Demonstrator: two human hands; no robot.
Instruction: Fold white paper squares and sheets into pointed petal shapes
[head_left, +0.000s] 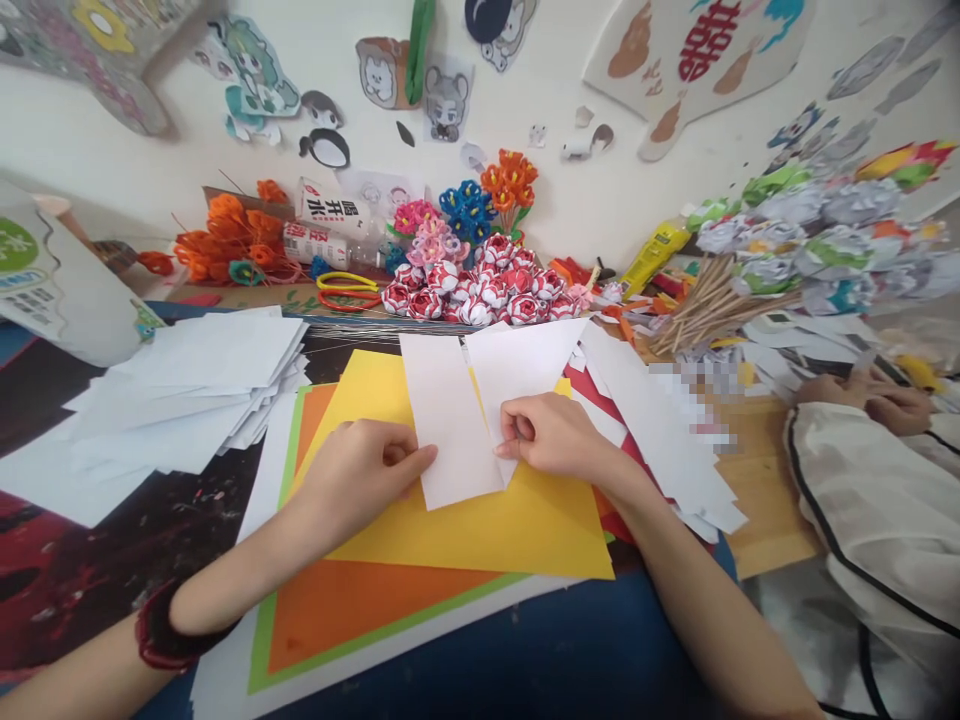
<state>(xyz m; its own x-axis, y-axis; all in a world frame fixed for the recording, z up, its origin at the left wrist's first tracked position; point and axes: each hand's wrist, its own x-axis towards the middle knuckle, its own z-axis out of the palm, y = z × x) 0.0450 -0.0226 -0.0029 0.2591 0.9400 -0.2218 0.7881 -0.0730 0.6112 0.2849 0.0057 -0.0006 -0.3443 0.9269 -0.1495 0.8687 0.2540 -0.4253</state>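
A white paper sheet [448,420] lies split lengthwise over a yellow sheet [465,540], with a narrow slit running down its middle. My left hand [367,462] pinches the left strip at its lower left edge. Near the slit's lower end, my right hand [547,430] pinches the right piece [525,355], which tilts away to the right. Whether the two pieces still join at the bottom I cannot tell. Under the yellow sheet are an orange sheet [360,615], a green one and larger white paper.
A stack of white paper [202,380] sits on the left, and white strips [660,430] lie on the right. Red-and-white paper flowers [487,285] stand behind. Stemmed paper flowers [780,240] lie at the right, near another person's hands [862,395].
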